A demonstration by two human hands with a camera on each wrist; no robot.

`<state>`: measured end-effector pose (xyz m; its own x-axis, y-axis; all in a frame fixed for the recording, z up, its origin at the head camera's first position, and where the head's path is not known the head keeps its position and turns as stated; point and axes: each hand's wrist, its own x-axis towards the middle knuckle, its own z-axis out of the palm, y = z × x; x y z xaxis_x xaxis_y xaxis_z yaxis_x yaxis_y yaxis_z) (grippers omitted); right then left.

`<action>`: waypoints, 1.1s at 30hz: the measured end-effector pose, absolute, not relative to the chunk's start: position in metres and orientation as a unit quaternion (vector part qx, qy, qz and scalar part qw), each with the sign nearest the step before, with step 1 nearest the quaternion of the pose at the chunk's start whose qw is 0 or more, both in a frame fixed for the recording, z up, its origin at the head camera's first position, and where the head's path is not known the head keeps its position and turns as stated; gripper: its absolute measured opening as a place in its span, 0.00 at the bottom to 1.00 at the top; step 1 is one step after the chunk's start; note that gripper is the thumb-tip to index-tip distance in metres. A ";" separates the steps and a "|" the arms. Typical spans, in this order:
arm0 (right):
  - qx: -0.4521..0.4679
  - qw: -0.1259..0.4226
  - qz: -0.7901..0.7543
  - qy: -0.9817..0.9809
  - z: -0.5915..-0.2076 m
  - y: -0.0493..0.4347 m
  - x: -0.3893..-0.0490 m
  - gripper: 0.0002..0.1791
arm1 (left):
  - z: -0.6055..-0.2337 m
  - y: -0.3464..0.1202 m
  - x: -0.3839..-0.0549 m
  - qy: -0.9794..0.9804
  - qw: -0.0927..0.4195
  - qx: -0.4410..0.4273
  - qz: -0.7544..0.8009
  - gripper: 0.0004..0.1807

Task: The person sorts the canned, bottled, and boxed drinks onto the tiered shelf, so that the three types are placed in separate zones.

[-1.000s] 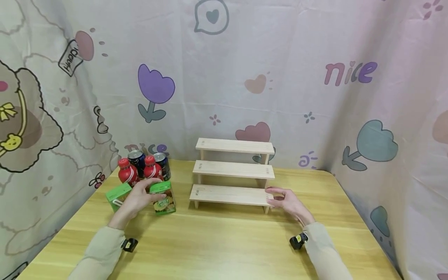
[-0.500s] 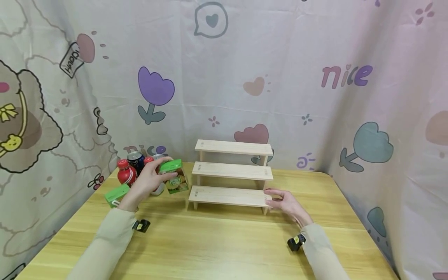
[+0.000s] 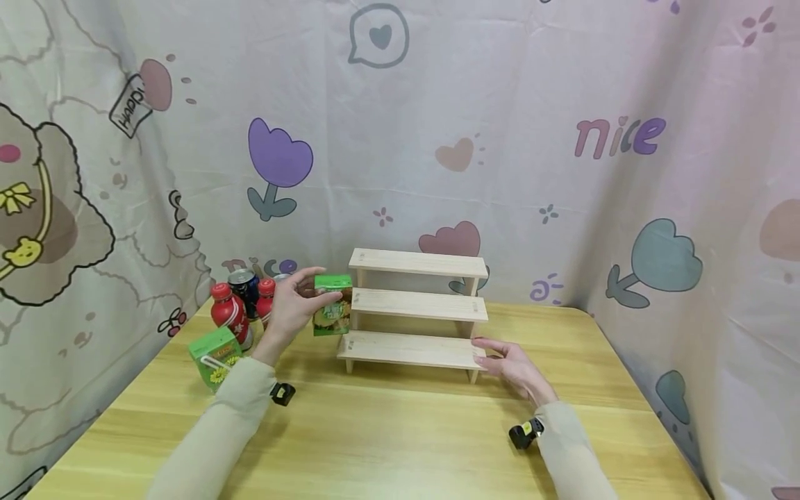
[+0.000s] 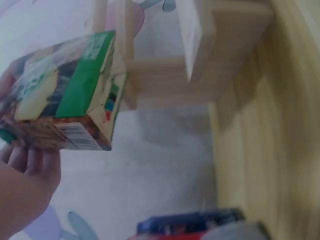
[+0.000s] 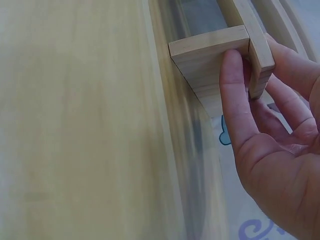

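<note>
My left hand (image 3: 289, 312) grips a green drink carton (image 3: 332, 319) with a food picture on its front, thumb on the near side. The carton is held upright and raised, right beside the left end of the middle step of a three-tier wooden display stand (image 3: 412, 347). In the left wrist view the carton (image 4: 75, 85) shows its barcode, with fingers wrapped behind it. My right hand (image 3: 515, 364) pinches the right end of the lowest step; in the right wrist view the thumb and fingers (image 5: 235, 95) close around the board's end (image 5: 262, 65).
At the left stand another green carton (image 3: 209, 347) with a white straw, a red bottle (image 3: 230, 312), a second red bottle (image 3: 265, 298) partly behind my left hand, and a dark blue can (image 3: 245, 288). Another can is mostly hidden. A printed curtain (image 3: 400, 139) hangs behind the wooden table (image 3: 400, 430).
My left hand has lifted the carton off the table and carried it right and up to the stand's left end. My right hand keeps its hold on the lowest step.
</note>
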<state>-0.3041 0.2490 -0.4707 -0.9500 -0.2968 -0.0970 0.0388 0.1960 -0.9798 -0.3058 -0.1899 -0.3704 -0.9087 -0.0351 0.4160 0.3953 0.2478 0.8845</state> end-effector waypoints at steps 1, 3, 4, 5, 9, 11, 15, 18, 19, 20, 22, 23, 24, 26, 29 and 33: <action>-0.085 0.131 -0.626 0.764 -0.470 0.249 -0.304 0.30 | -0.372 -0.187 -0.308 -0.757 0.187 -0.113 -0.615 0.30; -0.084 0.131 -0.627 0.764 -0.471 0.249 -0.304 0.30 | -0.378 -0.184 -0.313 -0.737 0.198 -0.110 -0.637 0.30; -0.083 0.131 -0.627 0.763 -0.471 0.248 -0.304 0.31 | -0.383 -0.183 -0.317 -0.728 0.204 -0.109 -0.645 0.30; -0.080 0.132 -0.629 0.762 -0.471 0.248 -0.304 0.31 | -0.384 -0.181 -0.317 -0.720 0.206 -0.112 -0.653 0.30; -0.073 0.138 -0.638 0.754 -0.473 0.245 -0.305 0.31 | -0.383 -0.172 -0.317 -0.708 0.228 -0.130 -0.655 0.29; -0.073 0.141 -0.644 0.748 -0.473 0.244 -0.305 0.31 | -0.381 -0.168 -0.318 -0.706 0.237 -0.136 -0.653 0.28; -0.073 0.141 -0.650 0.743 -0.472 0.244 -0.305 0.32 | -0.374 -0.159 -0.322 -0.706 0.240 -0.136 -0.652 0.27; -0.071 0.142 -0.646 0.747 -0.472 0.246 -0.305 0.32 | -0.370 -0.154 -0.325 -0.708 0.238 -0.131 -0.652 0.28; -0.070 0.142 -0.646 0.747 -0.471 0.246 -0.305 0.32 | -0.369 -0.153 -0.326 -0.708 0.238 -0.129 -0.652 0.29; -0.072 0.143 -0.645 0.748 -0.471 0.246 -0.306 0.32 | -0.368 -0.152 -0.327 -0.710 0.237 -0.127 -0.651 0.29; -0.077 0.143 -0.644 0.747 -0.471 0.248 -0.306 0.33 | -0.365 -0.151 -0.329 -0.710 0.235 -0.126 -0.652 0.29; -0.078 0.143 -0.646 0.746 -0.471 0.248 -0.306 0.33 | -0.364 -0.150 -0.329 -0.710 0.232 -0.128 -0.653 0.29; -0.079 0.142 -0.648 0.744 -0.472 0.248 -0.306 0.33 | -0.362 -0.150 -0.329 -0.712 0.228 -0.131 -0.650 0.29; -0.078 0.144 -0.651 0.741 -0.472 0.249 -0.306 0.33 | -0.360 -0.149 -0.330 -0.716 0.219 -0.139 -0.648 0.29; -0.078 0.144 -0.649 0.743 -0.472 0.250 -0.306 0.33 | -0.355 -0.148 -0.330 -0.726 0.202 -0.151 -0.640 0.29; -0.076 0.143 -0.632 0.757 -0.471 0.250 -0.304 0.33 | -0.350 -0.148 -0.330 -0.739 0.186 -0.157 -0.628 0.29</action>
<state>-0.3037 0.2499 -0.4707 -0.9476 -0.2956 -0.1210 0.0663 0.1885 -0.9798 -0.3299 -0.1482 -0.3504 -0.8817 -0.0010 0.4719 0.4656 0.1612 0.8702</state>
